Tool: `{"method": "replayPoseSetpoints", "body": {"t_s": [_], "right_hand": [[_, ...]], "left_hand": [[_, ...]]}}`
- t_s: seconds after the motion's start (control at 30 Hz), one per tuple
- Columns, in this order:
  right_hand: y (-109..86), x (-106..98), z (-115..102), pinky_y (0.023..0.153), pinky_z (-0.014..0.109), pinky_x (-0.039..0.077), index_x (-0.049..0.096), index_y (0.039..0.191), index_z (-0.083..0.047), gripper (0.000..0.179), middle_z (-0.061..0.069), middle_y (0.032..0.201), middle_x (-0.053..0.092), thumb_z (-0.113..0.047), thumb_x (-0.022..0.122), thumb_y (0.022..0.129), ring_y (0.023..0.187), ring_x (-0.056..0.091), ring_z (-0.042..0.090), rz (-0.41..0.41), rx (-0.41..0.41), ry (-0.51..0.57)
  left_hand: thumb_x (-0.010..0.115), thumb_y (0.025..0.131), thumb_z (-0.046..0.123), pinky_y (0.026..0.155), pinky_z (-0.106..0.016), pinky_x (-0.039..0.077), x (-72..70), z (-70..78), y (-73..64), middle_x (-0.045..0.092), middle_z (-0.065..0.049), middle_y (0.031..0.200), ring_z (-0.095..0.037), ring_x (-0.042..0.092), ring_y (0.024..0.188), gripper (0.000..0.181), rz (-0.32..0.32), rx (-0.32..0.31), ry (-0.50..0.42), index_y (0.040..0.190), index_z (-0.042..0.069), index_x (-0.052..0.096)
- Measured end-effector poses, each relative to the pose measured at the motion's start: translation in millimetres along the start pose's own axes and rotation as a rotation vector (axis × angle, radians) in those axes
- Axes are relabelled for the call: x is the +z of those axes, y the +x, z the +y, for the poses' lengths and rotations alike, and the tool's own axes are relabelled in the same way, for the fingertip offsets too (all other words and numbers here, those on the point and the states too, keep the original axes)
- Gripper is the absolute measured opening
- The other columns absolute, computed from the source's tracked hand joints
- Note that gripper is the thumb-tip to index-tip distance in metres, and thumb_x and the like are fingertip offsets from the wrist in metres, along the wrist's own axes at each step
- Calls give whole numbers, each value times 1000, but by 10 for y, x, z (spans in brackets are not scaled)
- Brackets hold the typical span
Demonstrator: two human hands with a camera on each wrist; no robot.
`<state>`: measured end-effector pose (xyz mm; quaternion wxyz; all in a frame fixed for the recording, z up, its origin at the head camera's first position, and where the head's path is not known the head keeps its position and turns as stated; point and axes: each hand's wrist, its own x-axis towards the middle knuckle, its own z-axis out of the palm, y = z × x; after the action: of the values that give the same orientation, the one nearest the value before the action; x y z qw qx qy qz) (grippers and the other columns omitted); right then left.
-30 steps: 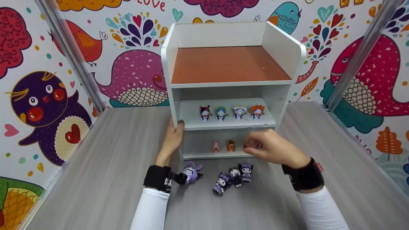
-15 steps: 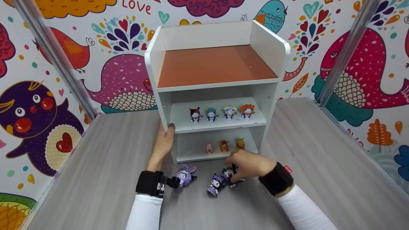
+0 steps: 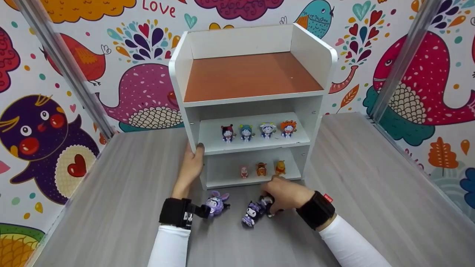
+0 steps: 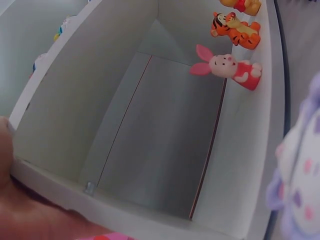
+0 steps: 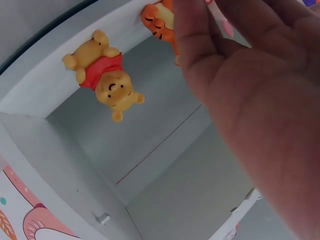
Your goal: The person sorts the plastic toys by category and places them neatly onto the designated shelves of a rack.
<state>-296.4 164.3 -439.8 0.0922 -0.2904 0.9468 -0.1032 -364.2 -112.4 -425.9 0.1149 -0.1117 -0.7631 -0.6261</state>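
Note:
My left hand (image 3: 191,163) grips the left side panel of the white shelf unit (image 3: 248,98), thumb on its front edge. In front of the shelf, my right hand (image 3: 287,193) curls over a black-and-purple toy figurine (image 3: 266,200), mostly hidden under the fingers. Against its left side lies another purple figurine (image 3: 251,212). A lavender rabbit-eared figurine (image 3: 216,203) lies near my left wrist. On the bottom shelf stand a pink piglet figurine (image 4: 227,67), an orange tiger figurine (image 4: 236,30) and a yellow bear figurine (image 5: 110,75) in a red shirt. The right fingertips are out of the right wrist view.
Several small figurines in colourful hats, one an orange-hatted figurine (image 3: 288,128), stand in a row on the middle shelf. The unit has a brown top board (image 3: 252,76) and stands on a grey wood-grain table (image 3: 144,178) between cartoon-printed walls (image 3: 148,96).
My right hand has left the yellow bear figurine on the bottom shelf, come down to the dark figurines on the table and closed in over them. The left hand keeps its grip on the panel.

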Motion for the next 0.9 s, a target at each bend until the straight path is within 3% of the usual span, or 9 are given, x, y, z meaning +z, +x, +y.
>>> {"method": "replayPoseSetpoints", "body": {"t_s": [0.23,0.43,0.77,0.9], "right_hand": [[-12,-18,10,77,28,49,71,106,-11,44,-1,98,70,-13,90,67,91,54,15,-17,-71,-40],[-49,-65,26,81,30,51,71,100,-12,35,0,99,66,-11,88,69,93,58,16,3,-157,-85],[-86,-166,74,81,25,52,65,110,-10,42,0,107,63,-15,84,74,97,56,12,17,-191,38],[-90,-216,91,70,21,48,59,110,-11,40,-4,94,62,-11,80,76,81,54,7,41,-217,111]], "left_hand": [[35,104,12,125,-59,12,10,-11,11,22,-30,162,-43,18,152,59,2,-2,-20,157,-4,16],[35,103,9,124,-61,12,7,-20,21,24,-33,159,-45,19,151,58,2,26,-20,155,-7,18],[36,103,10,125,-60,11,15,-12,24,21,-30,162,-44,17,153,58,4,22,-26,156,-5,18],[35,103,11,125,-60,10,11,-14,15,20,-30,162,-43,16,153,59,-2,17,-28,157,-5,16]]}}
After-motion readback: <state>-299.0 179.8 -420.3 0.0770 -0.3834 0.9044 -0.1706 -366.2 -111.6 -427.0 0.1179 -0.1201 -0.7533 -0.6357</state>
